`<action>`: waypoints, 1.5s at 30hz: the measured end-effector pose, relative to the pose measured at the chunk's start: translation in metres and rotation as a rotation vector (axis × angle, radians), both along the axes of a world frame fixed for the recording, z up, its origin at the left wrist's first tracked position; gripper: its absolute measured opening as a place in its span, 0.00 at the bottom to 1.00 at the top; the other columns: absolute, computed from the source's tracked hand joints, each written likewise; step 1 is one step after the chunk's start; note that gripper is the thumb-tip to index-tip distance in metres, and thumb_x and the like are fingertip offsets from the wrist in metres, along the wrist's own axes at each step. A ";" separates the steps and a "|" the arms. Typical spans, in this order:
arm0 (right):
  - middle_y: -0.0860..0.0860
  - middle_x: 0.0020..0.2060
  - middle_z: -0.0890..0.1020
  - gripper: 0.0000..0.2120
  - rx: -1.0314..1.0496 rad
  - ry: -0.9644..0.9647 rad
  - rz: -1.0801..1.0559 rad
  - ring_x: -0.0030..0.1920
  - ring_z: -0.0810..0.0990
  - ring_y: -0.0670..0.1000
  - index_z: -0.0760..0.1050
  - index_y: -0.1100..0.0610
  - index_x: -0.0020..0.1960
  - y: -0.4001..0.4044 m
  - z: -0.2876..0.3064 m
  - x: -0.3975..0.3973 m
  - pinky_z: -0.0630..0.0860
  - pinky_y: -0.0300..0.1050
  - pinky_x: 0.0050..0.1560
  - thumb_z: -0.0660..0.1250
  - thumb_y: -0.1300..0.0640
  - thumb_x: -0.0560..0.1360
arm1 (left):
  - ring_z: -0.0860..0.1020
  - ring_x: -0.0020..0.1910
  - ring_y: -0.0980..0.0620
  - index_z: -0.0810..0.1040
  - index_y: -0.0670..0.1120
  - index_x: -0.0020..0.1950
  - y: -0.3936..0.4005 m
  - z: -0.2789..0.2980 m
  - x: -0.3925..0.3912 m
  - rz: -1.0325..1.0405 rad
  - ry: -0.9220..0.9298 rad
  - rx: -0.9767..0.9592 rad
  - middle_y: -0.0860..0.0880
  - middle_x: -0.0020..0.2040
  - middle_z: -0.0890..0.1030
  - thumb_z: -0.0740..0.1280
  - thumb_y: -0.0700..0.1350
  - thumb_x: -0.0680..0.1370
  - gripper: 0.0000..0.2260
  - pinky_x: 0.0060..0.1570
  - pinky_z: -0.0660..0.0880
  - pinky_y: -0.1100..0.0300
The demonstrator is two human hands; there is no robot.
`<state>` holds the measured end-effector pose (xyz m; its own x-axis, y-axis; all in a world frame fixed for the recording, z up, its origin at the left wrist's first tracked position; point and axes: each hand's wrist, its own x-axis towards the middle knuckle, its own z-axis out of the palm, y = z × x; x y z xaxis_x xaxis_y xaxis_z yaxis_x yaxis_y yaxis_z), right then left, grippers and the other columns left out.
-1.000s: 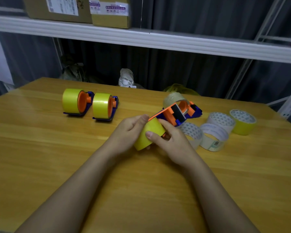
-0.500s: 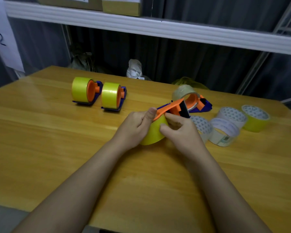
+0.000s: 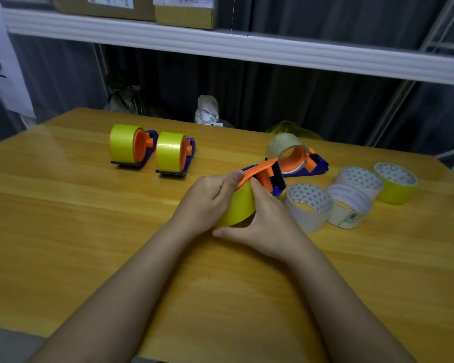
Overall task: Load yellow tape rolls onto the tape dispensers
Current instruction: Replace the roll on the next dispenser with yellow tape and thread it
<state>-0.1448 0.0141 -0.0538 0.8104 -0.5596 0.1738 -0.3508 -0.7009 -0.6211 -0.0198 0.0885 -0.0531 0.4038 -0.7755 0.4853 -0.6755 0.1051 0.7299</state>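
At the table's middle I hold a yellow tape roll [image 3: 240, 206] seated on an orange and blue dispenser [image 3: 266, 174]. My left hand [image 3: 207, 200] grips the roll's left side, thumb pressed on the orange arm. My right hand [image 3: 262, 221] wraps the roll's right side, with the thumb under it and the index finger up by the arm. Two dispensers loaded with yellow rolls [image 3: 123, 146] [image 3: 171, 154] stand at the back left. One loose yellow roll [image 3: 395, 183] lies at the far right.
A further dispenser [image 3: 303, 162] carrying a clear roll [image 3: 283, 144] sits behind my hands. Three pale rolls [image 3: 308, 205] [image 3: 349, 208] [image 3: 359, 179] lie to the right. The wooden table [image 3: 63, 218] ends at a dark curtain; a white shelf [image 3: 247, 45] with cardboard boxes hangs above.
Both hands lowered the roll and dispenser onto the table. My right thumb slid from the roll's front to beneath it. The camera tilted and drew closer.
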 end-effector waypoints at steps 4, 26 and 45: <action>0.44 0.66 0.66 0.47 0.099 -0.061 -0.081 0.64 0.66 0.42 0.61 0.51 0.74 -0.005 0.000 0.000 0.66 0.42 0.66 0.74 0.36 0.62 | 0.70 0.28 0.48 0.72 0.38 0.33 0.001 0.002 0.002 -0.066 0.084 0.028 0.42 0.28 0.72 0.51 0.61 0.78 0.29 0.31 0.67 0.52; 0.43 0.44 0.84 0.13 0.063 -0.409 -0.195 0.47 0.82 0.42 0.81 0.52 0.54 -0.013 0.002 -0.007 0.80 0.45 0.52 0.71 0.55 0.70 | 0.75 0.43 0.37 0.79 0.43 0.49 0.011 0.005 0.000 -0.249 0.184 0.087 0.35 0.44 0.78 0.55 0.58 0.79 0.21 0.45 0.71 0.35; 0.48 0.53 0.83 0.28 0.614 -0.271 0.044 0.54 0.82 0.48 0.74 0.48 0.62 -0.027 -0.002 -0.014 0.75 0.55 0.62 0.74 0.42 0.65 | 0.80 0.46 0.43 0.80 0.45 0.54 0.014 0.009 -0.003 -0.333 0.339 0.109 0.42 0.47 0.82 0.59 0.50 0.80 0.13 0.43 0.77 0.56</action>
